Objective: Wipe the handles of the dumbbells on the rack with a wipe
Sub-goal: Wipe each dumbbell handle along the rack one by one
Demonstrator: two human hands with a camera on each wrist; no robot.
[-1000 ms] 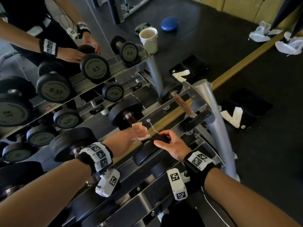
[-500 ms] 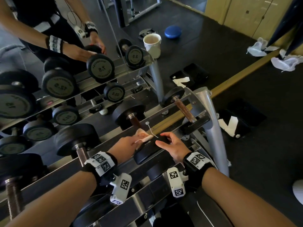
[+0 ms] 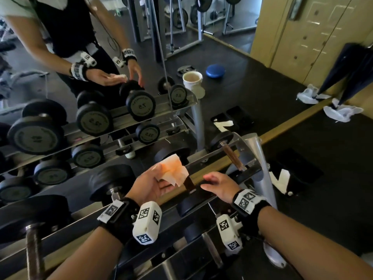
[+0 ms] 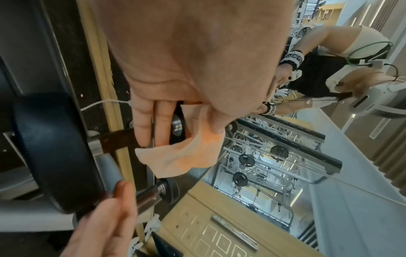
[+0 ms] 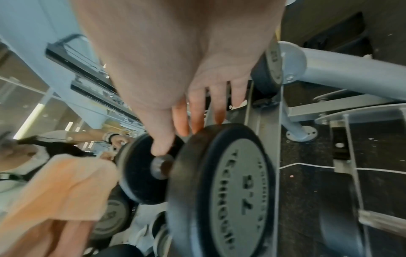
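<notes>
Mirror [image 3: 60,138] behind rack [image 3: 260,158]; white cup [image 3: 192,80] far on floor. Left hand [image 3: 155,184], palm up, grip pinching wipe [image 3: 173,170] above rusty handle [image 3: 188,183]. Right hand [image 3: 220,186], fingers spread, apparently resting on dumbbell [image 5: 222,182] end.

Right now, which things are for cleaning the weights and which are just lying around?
For the job:
wipe, held in the left hand
dumbbell under the right hand
rack

Just lying about:
cup
blue disc
white cloths on the floor
</notes>
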